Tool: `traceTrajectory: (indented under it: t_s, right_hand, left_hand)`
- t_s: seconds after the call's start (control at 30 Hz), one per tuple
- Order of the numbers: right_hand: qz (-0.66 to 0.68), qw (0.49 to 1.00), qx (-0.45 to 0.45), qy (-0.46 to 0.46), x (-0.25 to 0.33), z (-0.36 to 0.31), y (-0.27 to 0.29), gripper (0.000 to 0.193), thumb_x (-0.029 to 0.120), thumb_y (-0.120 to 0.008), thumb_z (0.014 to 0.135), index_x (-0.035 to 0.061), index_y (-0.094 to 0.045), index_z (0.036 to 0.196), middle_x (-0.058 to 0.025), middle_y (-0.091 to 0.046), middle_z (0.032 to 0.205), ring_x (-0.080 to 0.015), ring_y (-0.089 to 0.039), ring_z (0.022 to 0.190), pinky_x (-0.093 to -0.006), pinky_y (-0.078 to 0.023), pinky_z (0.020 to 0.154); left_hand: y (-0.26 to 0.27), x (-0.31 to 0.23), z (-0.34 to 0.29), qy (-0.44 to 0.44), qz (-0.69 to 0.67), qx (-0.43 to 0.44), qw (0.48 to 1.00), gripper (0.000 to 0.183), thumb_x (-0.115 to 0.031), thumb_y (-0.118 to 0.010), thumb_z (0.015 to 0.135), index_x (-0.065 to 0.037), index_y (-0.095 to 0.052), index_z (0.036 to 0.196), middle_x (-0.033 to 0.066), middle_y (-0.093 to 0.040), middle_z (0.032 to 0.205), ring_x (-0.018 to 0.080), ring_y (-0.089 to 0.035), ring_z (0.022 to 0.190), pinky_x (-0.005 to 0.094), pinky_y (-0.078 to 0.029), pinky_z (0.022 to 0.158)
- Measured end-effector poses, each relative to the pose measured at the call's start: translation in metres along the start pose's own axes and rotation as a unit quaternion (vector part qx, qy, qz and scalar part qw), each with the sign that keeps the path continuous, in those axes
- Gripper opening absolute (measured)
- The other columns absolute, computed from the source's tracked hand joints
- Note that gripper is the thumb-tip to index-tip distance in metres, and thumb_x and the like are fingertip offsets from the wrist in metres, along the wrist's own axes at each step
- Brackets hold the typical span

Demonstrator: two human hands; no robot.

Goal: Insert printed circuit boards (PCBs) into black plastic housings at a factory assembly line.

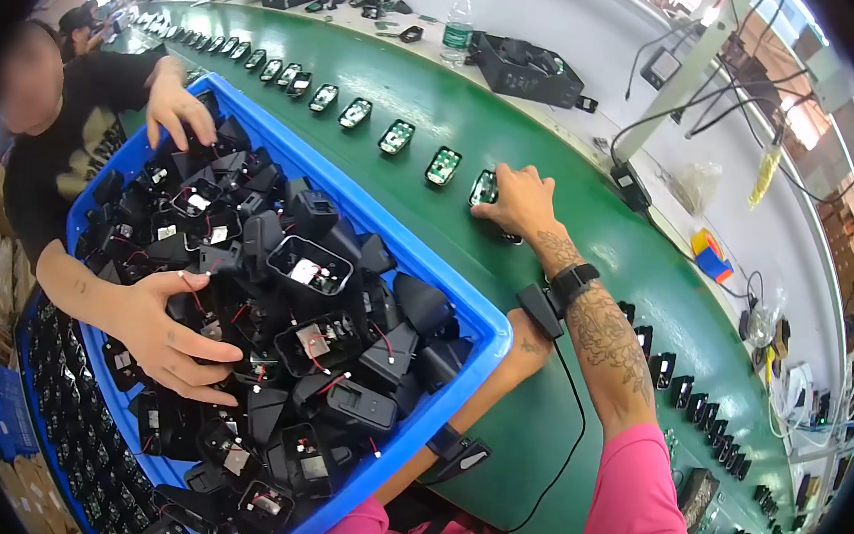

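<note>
My right hand (522,199) is closed at the green bench, thumb and fingers around a black housing with a circuit board (484,190) inside. This housing is at the near end of a row of similar open housings. A black band with a small box sits on my right wrist. My left arm (524,348) passes beside and partly behind the blue bin (494,347); its fingers are hidden. Black plastic housings (362,403), some with red wires, heap the bin. Another person's hands (176,332) reach into that heap from the left.
Open housings with green boards (397,137) line the green bench (423,217) into the distance. Black parts (694,407) stand in a row at lower right. A water bottle (459,25), a black crate (527,68) and tape rolls (712,255) are along the back ledge. Cables hang at right.
</note>
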State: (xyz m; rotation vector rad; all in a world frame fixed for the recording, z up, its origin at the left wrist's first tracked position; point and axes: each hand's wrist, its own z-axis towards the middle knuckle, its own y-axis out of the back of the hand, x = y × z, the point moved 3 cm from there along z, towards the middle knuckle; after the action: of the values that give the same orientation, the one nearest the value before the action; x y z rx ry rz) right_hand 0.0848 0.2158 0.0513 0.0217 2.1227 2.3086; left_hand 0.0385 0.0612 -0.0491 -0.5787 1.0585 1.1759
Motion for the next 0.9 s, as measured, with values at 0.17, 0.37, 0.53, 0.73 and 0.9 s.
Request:
traceTrajectory:
  t_s: [0.17,0.37,0.53,0.73,0.9]
  right_hand:
    - [0.007,1.0,-0.004,-0.014,-0.021,-0.006,-0.005,0.085,0.051,-0.081,0.067,0.0028,-0.049,0.131,-0.0183,-0.063,0.12,-0.0356,-0.054,0.117,-0.0535,-0.041,0.092]
    - [-0.029,0.988,0.15,0.015,-0.032,-0.033,0.0,0.087,0.043,-0.085,0.064,0.0051,-0.048,0.133,-0.016,-0.057,0.128,-0.0347,-0.049,0.124,-0.0544,-0.041,0.095]
    - [0.023,0.998,0.052,0.029,-0.043,-0.046,0.01,0.077,0.041,-0.083,0.067,0.005,-0.053,0.128,-0.0192,-0.059,0.122,-0.0358,-0.053,0.118,-0.048,-0.042,0.097]
    - [0.16,0.984,0.006,0.081,-0.057,-0.122,0.06,0.08,0.033,-0.085,0.065,0.0002,-0.053,0.13,-0.0215,-0.058,0.123,-0.037,-0.053,0.117,-0.0428,-0.043,0.1]
    - [0.181,0.98,0.035,0.073,-0.055,-0.18,0.06,0.082,0.034,-0.085,0.067,-0.0001,-0.05,0.134,-0.022,-0.054,0.13,-0.0377,-0.051,0.119,-0.0415,-0.042,0.102]
  left_hand:
    - [0.004,-0.018,0.0,0.049,-0.067,-0.046,0.995,0.007,-0.002,-0.059,0.084,0.0,-0.061,0.091,0.0183,-0.064,0.074,0.038,-0.065,0.069,0.0391,-0.05,0.059]
    - [0.01,-0.023,0.006,0.185,-0.112,-0.04,0.975,0.012,0.001,-0.053,0.084,0.002,-0.062,0.093,0.0159,-0.063,0.063,0.0239,-0.067,0.055,0.0361,-0.051,0.053]
    - [0.011,-0.019,0.004,0.21,-0.126,-0.032,0.969,0.022,-0.014,-0.054,0.089,0.003,-0.061,0.1,0.0154,-0.065,0.069,0.0217,-0.065,0.053,0.0341,-0.048,0.049]
    - [0.02,-0.016,0.011,0.278,-0.343,-0.108,0.891,0.051,-0.044,-0.048,0.098,-0.001,-0.048,0.126,0.0093,-0.061,0.081,0.0135,-0.054,0.05,0.0258,-0.036,0.042]
    - [0.007,-0.014,0.012,0.271,-0.419,0.028,0.866,0.053,-0.034,-0.058,0.097,-0.004,-0.042,0.137,0.0061,-0.062,0.074,0.0094,-0.049,0.046,0.0245,-0.037,0.04]
